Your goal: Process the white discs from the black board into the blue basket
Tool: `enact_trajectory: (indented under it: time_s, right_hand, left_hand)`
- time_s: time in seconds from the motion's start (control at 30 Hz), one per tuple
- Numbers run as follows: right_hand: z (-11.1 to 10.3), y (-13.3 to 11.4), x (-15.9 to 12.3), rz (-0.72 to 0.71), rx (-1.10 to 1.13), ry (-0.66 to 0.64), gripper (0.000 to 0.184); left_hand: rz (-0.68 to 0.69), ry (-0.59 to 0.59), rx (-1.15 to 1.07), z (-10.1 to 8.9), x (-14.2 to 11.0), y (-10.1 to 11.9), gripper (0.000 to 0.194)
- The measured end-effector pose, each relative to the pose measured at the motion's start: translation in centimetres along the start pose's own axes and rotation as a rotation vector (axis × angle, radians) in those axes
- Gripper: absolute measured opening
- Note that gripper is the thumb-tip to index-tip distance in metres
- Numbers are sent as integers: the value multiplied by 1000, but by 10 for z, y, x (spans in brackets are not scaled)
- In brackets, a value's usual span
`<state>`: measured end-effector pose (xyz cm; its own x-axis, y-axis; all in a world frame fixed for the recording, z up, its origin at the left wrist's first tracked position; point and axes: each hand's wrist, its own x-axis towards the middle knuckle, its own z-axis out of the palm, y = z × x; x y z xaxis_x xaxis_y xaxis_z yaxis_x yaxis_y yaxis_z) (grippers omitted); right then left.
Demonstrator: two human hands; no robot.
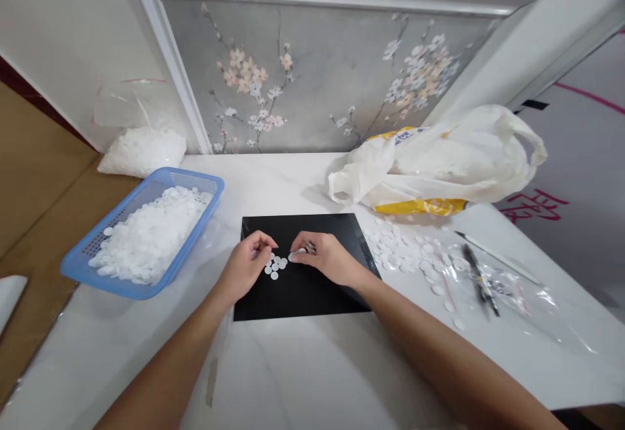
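Observation:
A black mat point(312, 290) lies on the white table in front of me. Several small white discs point(276, 265) sit in a cluster on it. My left hand point(247, 264) rests at the cluster's left edge, fingers curled and pinched together; what they hold is hidden. My right hand point(325, 255) is closed on thin metal tweezers point(303, 248), whose tip touches a white disc point(293, 257) just right of the cluster.
A blue basket point(78, 262) full of white discs stands at the left, with a clear bag point(139, 147) of more behind it. Loose discs point(407, 251), a black pen point(481, 280) and a clear plastic bag lie right. A white carrier bag point(439, 163) sits at the back.

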<state>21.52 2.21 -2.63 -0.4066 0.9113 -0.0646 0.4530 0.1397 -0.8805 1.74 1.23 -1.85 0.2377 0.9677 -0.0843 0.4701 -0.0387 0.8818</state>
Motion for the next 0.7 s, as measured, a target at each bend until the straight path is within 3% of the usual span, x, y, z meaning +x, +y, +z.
enact_trajectory:
  time_s: [0.2, 0.4, 0.53, 0.7]
  right_hand:
    - [5, -4, -1, -186, -160, -14, 12]
    - [-18, 1, -10, -81, -126, -178, 6]
    - [-28, 5, -9, 60, -36, -61, 11]
    - [-15, 9, 0, -52, -111, 88, 14]
  left_hand:
    - [64, -3, 308, 12, -3, 5, 5]
    - [88, -38, 433, 17, -2, 5, 5]
    - [168, -65, 480, 19, -3, 8, 9]
    - [327, -144, 553, 17, -4, 10, 16]
